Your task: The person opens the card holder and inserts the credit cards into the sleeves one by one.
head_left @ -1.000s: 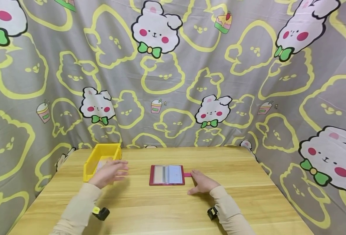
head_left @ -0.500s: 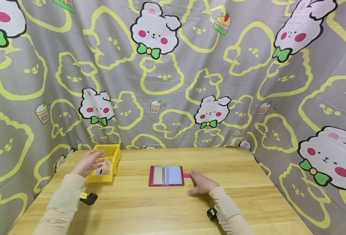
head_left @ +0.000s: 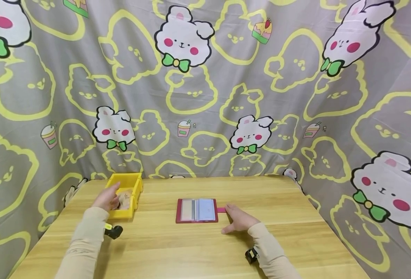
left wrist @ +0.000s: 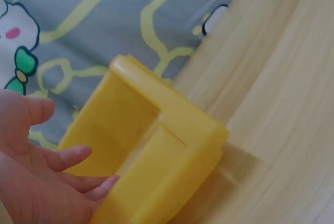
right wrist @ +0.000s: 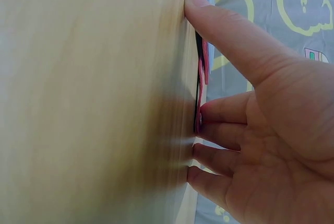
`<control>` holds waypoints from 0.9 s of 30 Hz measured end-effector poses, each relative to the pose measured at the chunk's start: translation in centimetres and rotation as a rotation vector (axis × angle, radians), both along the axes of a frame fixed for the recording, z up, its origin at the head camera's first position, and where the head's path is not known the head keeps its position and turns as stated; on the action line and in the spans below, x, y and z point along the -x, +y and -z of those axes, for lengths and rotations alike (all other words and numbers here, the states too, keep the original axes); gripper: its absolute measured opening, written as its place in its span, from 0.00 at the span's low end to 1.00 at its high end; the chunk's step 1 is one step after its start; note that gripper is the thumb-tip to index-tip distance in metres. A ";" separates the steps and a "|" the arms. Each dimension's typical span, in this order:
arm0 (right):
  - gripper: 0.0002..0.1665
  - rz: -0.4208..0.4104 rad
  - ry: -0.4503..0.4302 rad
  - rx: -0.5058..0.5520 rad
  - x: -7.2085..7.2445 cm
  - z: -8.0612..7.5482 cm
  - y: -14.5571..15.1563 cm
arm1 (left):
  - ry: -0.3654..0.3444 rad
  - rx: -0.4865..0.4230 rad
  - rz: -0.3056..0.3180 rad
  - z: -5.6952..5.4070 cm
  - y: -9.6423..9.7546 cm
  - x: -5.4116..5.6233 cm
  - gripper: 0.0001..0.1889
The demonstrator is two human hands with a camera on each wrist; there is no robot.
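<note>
My left hand point(head_left: 106, 198) reaches over the near left side of a yellow plastic bin point(head_left: 135, 190). In the left wrist view its fingers point(left wrist: 78, 156) dip past the rim of the bin, thumb lifted and nothing between them. Paper-like cards point(head_left: 124, 198) in brown and white lie inside the bin, partly hidden by the hand. A red card holder point(head_left: 179, 211) lies spread flat mid-table, showing clear sleeves with cards in them. My right hand point(head_left: 240, 219) rests on the table, fingertips on the end of the holder's pink strap point(head_left: 221, 210), thumb apart on the wood.
A wooden table point(head_left: 191, 252) carries everything. Behind it and along both sides hangs a grey curtain point(head_left: 205, 155) with rabbit prints. Each wrist bears a small black camera, one at the left wrist point(head_left: 114, 231) and one at the right wrist point(head_left: 251, 255).
My left hand has moved left from beside the bin to above it, then lowered its fingers into it. The right hand stays on the strap. The view has tilted up slightly.
</note>
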State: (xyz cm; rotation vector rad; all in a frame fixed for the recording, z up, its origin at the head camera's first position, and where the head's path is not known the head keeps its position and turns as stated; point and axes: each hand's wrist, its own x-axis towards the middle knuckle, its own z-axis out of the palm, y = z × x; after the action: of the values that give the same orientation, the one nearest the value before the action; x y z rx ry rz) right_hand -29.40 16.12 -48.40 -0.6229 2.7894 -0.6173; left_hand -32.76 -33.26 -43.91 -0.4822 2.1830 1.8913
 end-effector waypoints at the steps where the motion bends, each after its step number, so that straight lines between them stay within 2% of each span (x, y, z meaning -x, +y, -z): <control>1: 0.59 -0.002 -0.001 -0.001 0.0 0.0 0.0 | -0.003 0.008 -0.011 0.2 0.0 0.1 0.41; 6: 0.59 -0.001 -0.005 -0.008 0.0 0.0 0.1 | -0.018 -0.005 -0.054 0.3 0.4 0.2 0.42; 10: 0.60 0.007 -0.008 -0.006 0.0 -0.1 0.1 | -0.025 -0.014 -0.061 0.2 0.6 0.4 0.41; 18: 0.59 0.008 -0.012 0.002 -0.2 0.0 0.0 | -0.038 0.050 -0.054 0.4 0.7 0.5 0.40; 23: 0.59 0.009 -0.010 -0.001 -0.2 0.1 0.0 | -0.007 0.107 -0.040 1.1 0.9 0.7 0.40; 27: 0.59 0.007 -0.004 -0.002 -0.1 0.1 0.0 | 0.008 0.127 -0.050 1.5 0.9 1.0 0.34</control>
State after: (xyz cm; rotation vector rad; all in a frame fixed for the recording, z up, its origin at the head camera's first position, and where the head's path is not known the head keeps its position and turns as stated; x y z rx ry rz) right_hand -29.32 16.12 -48.50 -0.6104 2.7890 -0.6169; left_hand -33.78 -32.32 -45.37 -0.5567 2.3271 1.7893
